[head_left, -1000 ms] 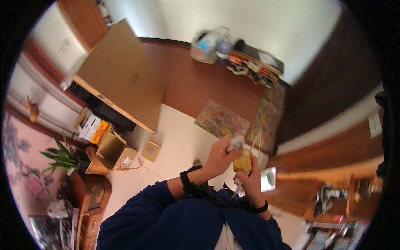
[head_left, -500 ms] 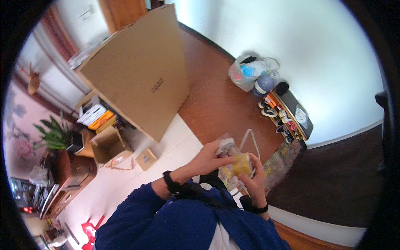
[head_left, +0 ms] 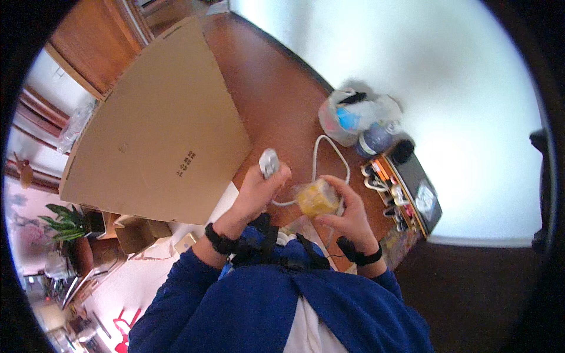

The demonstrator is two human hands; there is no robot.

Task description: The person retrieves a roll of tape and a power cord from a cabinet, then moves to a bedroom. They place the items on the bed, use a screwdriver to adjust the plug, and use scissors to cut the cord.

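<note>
My left hand (head_left: 259, 191) is closed around a small grey-white rounded piece (head_left: 269, 163), whose end sticks up past the thumb; its kind is not clear. To its right, my right hand (head_left: 352, 219) grips a yellow block-like thing (head_left: 318, 199) with clear, shiny wrapping, held between thumb and fingers. A white cord (head_left: 316, 154) rises in a loop behind the yellow thing, and its lower part runs toward my left hand. Where the cord's ends attach is hidden. Both hands are in front of my body, a short gap apart.
A large cardboard sheet or box (head_left: 159, 126) stands ahead on the left. Beyond my right hand are a low shoe rack (head_left: 406, 191), a bulging plastic bag (head_left: 338, 117) and a large bluish bottle (head_left: 376, 138) by the white wall. An opened carton (head_left: 141, 236) and a potted plant (head_left: 65, 222) are at left.
My hands have moved apart: the left went leftward and up with the grey-white piece, while the right kept the yellow thing. The cord loop spread wider. The whole view has shifted.
</note>
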